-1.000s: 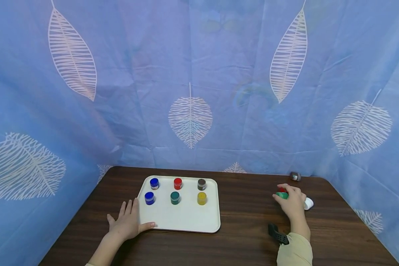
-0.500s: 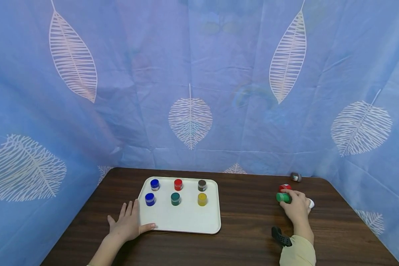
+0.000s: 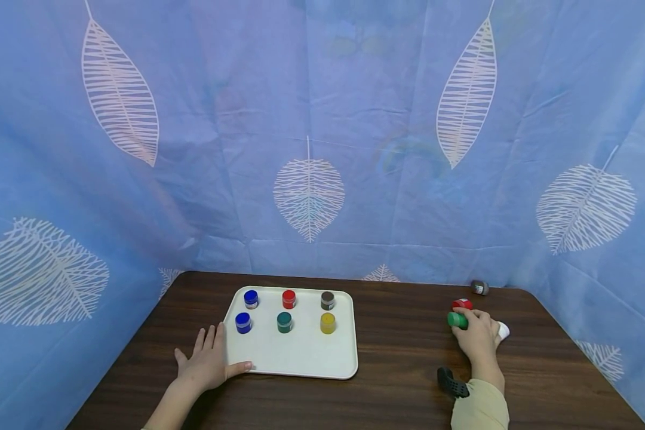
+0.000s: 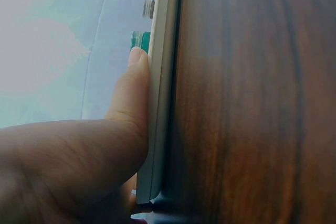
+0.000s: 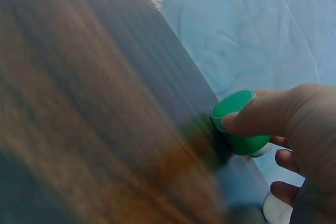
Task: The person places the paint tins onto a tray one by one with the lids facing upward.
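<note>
My right hand [image 3: 476,335] pinches a bright green paint jar [image 3: 457,320] between thumb and fingers, low over the table's right side. In the right wrist view the green jar's lid [image 5: 233,103] is tilted and my thumb presses its side. A red jar [image 3: 462,304] lies just behind it, and a white jar [image 3: 503,330] sits by my hand, partly covered. My left hand [image 3: 203,362] rests at the near left corner of a white tray [image 3: 295,358], fingers spread and straight. In the left wrist view its thumb [image 4: 131,87] lies along the tray's rim.
Jars stand in two rows on the tray: blue [image 3: 251,299], red [image 3: 288,299], dark brown [image 3: 327,300], then blue [image 3: 243,323], dark green [image 3: 284,322], yellow [image 3: 328,323]. A dark jar [image 3: 479,288] lies near the table's back edge. A blue leaf-patterned cloth [image 3: 387,197] hangs behind.
My right hand has shifted slightly right and nearer, uncovering more of the green and red jars. The left hand and the tray stay in place.
</note>
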Available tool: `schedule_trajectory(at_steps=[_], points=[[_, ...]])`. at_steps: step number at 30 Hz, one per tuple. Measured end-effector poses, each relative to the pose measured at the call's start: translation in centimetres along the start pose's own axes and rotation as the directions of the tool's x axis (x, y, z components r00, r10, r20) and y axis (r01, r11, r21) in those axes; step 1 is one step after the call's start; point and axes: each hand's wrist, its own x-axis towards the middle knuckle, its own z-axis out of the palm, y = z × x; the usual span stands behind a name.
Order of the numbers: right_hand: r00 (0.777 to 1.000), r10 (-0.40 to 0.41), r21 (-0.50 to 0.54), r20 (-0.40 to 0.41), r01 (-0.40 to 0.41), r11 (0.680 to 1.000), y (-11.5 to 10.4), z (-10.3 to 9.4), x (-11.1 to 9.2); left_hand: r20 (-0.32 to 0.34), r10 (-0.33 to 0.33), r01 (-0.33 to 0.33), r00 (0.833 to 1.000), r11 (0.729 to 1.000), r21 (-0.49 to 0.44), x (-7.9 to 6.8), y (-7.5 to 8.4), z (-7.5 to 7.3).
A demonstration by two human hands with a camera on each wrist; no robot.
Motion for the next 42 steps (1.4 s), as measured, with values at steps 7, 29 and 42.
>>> schedule_trajectory(at_steps=[7, 29, 42], points=[[0.999, 0.008, -0.023, 0.047, -0.007, 1.000, -0.2, -0.3, 0.1, 0.014, -0.010, 0.010, 1.000, 1.000, -0.006, 0.0, 0.1, 0.0], [0.983, -0.084, -0.108, 0.161, 0.102, 0.989, 0.0, -1.6, 0.1, -0.003, -0.006, 0.006, 1.000, 1.000, -0.004, 0.0, 0.0, 0.2], [0.985, -0.076, -0.097, 0.156, 0.092, 0.991, -0.7, -1.4, 0.2, 0.001, -0.002, 0.002, 1.000, 1.000, -0.010, 0.0, 0.1, 0.1]])
